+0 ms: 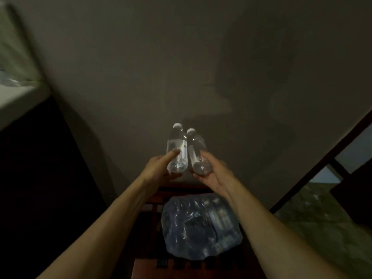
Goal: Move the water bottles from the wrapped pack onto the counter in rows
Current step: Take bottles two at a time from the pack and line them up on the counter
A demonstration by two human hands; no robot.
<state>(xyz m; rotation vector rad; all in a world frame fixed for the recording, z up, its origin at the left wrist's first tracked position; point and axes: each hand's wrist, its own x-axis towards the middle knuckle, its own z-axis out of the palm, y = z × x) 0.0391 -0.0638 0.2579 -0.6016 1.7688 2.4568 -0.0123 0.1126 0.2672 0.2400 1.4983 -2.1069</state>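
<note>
Head view: left hand (161,168) and right hand (213,174) fingers each wrap one water bottle (177,152), lifted clear above the wrapped pack (201,224) for carrying to the table.

The left hand (161,168) gripped one water bottle (177,148) and the right hand (213,174) another bottle (198,153), caps up, above the wrapped pack (199,226).
</note>
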